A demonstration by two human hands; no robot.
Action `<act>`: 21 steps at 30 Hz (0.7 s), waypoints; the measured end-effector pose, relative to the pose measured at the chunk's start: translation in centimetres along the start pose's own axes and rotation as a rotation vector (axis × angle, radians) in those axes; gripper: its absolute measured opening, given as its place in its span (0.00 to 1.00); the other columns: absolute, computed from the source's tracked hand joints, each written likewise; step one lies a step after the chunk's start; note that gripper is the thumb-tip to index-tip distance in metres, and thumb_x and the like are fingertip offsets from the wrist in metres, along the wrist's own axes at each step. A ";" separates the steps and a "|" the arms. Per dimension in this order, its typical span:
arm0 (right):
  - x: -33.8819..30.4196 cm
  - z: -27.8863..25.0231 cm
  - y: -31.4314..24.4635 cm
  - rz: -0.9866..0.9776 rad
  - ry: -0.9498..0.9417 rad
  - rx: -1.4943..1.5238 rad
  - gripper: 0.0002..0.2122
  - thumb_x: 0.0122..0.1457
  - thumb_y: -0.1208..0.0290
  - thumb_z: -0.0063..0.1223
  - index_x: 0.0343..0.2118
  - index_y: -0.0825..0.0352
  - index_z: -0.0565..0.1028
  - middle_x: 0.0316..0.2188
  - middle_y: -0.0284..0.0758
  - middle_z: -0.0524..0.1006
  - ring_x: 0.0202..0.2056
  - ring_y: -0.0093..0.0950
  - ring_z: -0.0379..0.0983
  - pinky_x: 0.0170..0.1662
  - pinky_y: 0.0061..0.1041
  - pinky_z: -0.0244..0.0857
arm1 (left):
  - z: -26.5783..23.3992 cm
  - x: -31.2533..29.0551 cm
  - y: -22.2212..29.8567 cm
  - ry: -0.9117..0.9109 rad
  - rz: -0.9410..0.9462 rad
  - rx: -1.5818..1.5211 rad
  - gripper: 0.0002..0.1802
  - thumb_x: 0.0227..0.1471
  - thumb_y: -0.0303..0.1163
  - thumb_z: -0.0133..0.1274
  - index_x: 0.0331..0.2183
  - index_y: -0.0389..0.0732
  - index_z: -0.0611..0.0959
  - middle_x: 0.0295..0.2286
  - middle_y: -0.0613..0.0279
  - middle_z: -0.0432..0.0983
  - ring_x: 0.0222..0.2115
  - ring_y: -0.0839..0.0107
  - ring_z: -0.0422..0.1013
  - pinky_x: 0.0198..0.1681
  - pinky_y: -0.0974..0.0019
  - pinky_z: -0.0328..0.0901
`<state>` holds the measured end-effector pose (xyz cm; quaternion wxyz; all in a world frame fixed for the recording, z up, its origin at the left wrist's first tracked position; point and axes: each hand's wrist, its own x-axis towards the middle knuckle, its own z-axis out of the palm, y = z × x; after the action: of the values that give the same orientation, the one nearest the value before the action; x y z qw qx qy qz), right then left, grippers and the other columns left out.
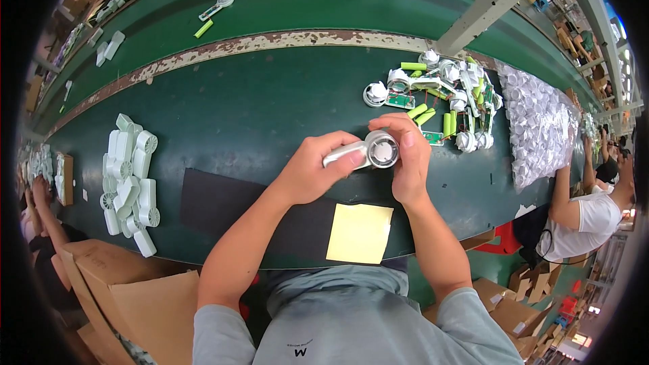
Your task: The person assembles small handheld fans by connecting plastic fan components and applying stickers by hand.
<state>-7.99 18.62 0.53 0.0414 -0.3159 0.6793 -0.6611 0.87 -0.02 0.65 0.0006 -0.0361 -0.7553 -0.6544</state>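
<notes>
**Fan unit held in both hands at frame centre**

The small white handheld fan (368, 152) sits at frame centre, above the green bench (236, 108). The left hand (312, 169) grips its handle; the right hand (405, 159) closes around the round head, thumb on the rim. Judgement: handle should be kept steady and fingers off the grille while the head is worked.

A yellow rectangular sheet (359, 233) lies lower centre on a black mat (216, 203). Brown cardboard boxes (128, 290) stand lower left. A clear bag of white parts (537, 122) lies at right.
</notes>
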 end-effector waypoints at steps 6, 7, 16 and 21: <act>0.4 -0.1 -0.6 -0.115 0.053 -0.112 0.15 0.69 0.68 0.43 0.37 0.73 0.80 0.35 0.41 0.78 0.28 0.23 0.71 0.31 0.22 0.64 | -0.5 -0.2 -0.1 -0.197 -0.203 -0.474 0.24 0.66 0.47 0.50 0.49 0.35 0.79 0.30 0.70 0.72 0.30 0.82 0.66 0.32 0.75 0.62; 0.4 -0.2 -0.6 -0.114 0.055 -0.112 0.15 0.69 0.68 0.43 0.37 0.73 0.80 0.35 0.41 0.78 0.28 0.23 0.71 0.31 0.22 0.64 | -0.4 -0.2 0.0 -0.199 -0.205 -0.473 0.24 0.66 0.47 0.50 0.49 0.35 0.79 0.30 0.70 0.72 0.30 0.82 0.66 0.32 0.75 0.62; 0.1 0.0 -0.6 -0.225 0.118 -0.094 0.17 0.68 0.64 0.42 0.36 0.73 0.81 0.35 0.42 0.78 0.33 0.30 0.74 0.36 0.26 0.66 | -0.4 -0.3 0.5 -0.190 -0.075 -0.332 0.26 0.65 0.45 0.52 0.53 0.33 0.77 0.34 0.65 0.75 0.33 0.79 0.69 0.38 0.71 0.65; -0.2 0.1 -0.6 -0.214 0.126 -0.090 0.18 0.68 0.62 0.42 0.37 0.72 0.80 0.35 0.42 0.78 0.34 0.30 0.74 0.36 0.26 0.65 | -0.4 -0.5 0.6 -0.180 -0.034 -0.283 0.27 0.65 0.44 0.52 0.54 0.31 0.77 0.35 0.63 0.77 0.34 0.78 0.70 0.37 0.70 0.66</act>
<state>-7.61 18.67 1.01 -0.0863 -0.3462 0.6719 -0.6490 1.43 -0.33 1.27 -0.0835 -0.0815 -0.6530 -0.7483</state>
